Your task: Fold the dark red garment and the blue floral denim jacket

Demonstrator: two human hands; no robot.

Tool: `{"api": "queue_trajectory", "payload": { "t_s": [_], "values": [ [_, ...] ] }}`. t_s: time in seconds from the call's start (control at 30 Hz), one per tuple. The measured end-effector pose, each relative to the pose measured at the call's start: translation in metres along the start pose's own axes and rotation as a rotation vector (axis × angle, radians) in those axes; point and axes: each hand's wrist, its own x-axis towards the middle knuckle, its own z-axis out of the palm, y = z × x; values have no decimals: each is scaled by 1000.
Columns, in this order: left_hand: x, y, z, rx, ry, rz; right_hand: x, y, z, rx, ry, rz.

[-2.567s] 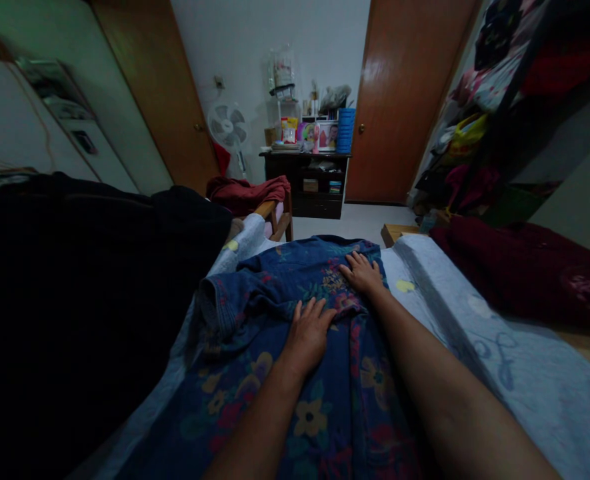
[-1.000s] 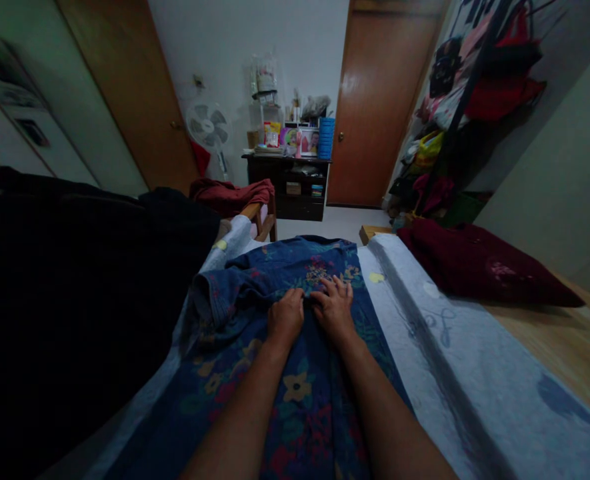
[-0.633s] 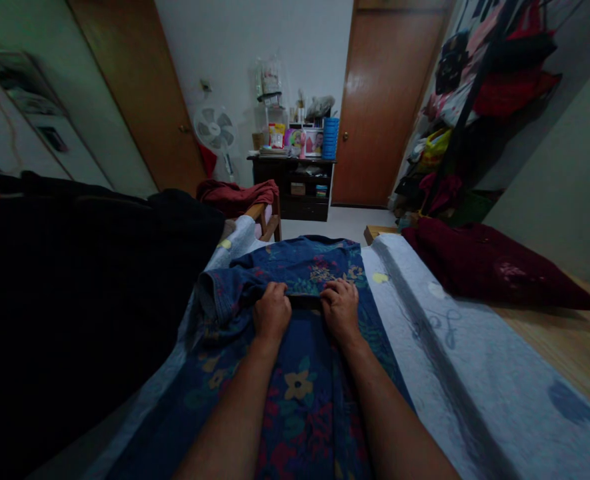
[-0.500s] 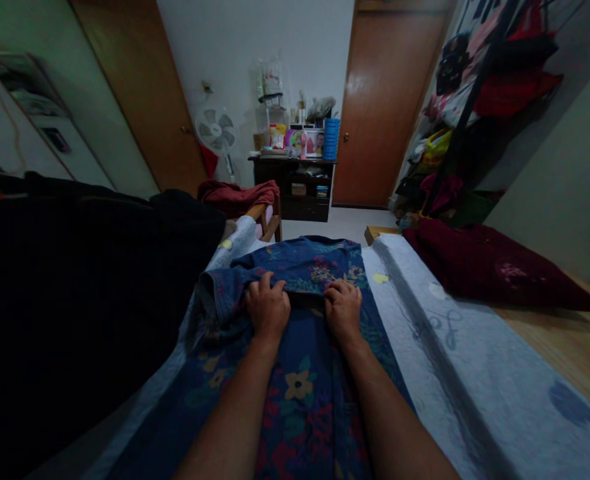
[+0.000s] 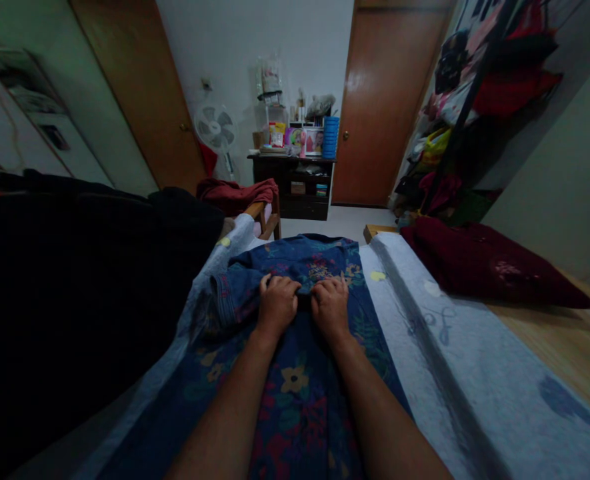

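A dark blue floral garment (image 5: 295, 393) lies spread lengthwise on the bed in front of me, its collar end away from me. One of its sleeves (image 5: 245, 287) is laid across the upper part, with the cuff out at the left. My left hand (image 5: 279, 303) grips the edge of this folded layer, fingers curled over it. Close beside it on the right, my right hand (image 5: 331, 303) holds the same edge in the same way. A small dark gap shows under the fabric between the hands. Both sets of fingertips are partly hidden in the cloth.
A pale patterned sheet (image 5: 445, 373) covers the bed. Black clothing (image 5: 85, 300) is heaped at the left, and a maroon cushion-like item (image 5: 489, 267) lies at the right. Beyond the bed stand a wooden chair (image 5: 273, 223) with red cloth, a fan (image 5: 215, 128) and a dark cabinet (image 5: 287, 193).
My two hands have moved closer together along the fabric edge, the left one rightward and the right one leftward. The sleeve cuff has shifted slightly to the right.
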Motion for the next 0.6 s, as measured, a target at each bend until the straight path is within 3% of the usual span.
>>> {"api": "queue_trajectory", "payload": {
  "t_s": [0.2,0.27,0.47,0.6],
  "values": [
    [0,-18,-17,138,91,-188,0,6,-3,-14,131,106],
    [3,-26,-25,159,58,-223,0,8,-1,-19,132,119],
    [11,-37,-41,-94,-371,-165,1,0,-2,-15,74,104],
    [10,-33,-49,-301,-513,-115,2,-8,-5,12,-12,3]
  ]
}}
